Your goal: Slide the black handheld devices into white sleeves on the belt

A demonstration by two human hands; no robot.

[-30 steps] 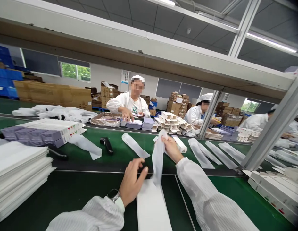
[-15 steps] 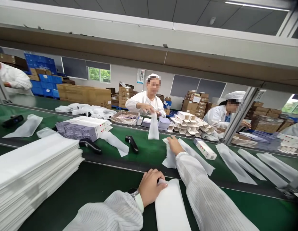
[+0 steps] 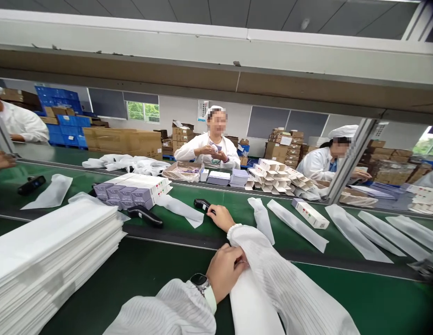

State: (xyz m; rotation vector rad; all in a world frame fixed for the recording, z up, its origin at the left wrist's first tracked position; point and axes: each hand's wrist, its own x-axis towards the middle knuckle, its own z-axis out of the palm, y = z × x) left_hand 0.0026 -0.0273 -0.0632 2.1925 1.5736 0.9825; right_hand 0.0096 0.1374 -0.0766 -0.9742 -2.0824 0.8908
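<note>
Gripping one black device (image 3: 201, 204) of three clearly visible on the green belt (image 3: 233, 200), right hand (image 3: 221, 217) has fingers closed; left hand (image 3: 224, 270) curls over one white strip (image 3: 253, 302), can't tell if pinching.

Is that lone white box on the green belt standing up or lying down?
Lying down: the white box has its long side along the green belt.

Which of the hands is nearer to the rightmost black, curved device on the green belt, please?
Right: the right hand touches the device; the left hand sits apart, lower in view.
</note>
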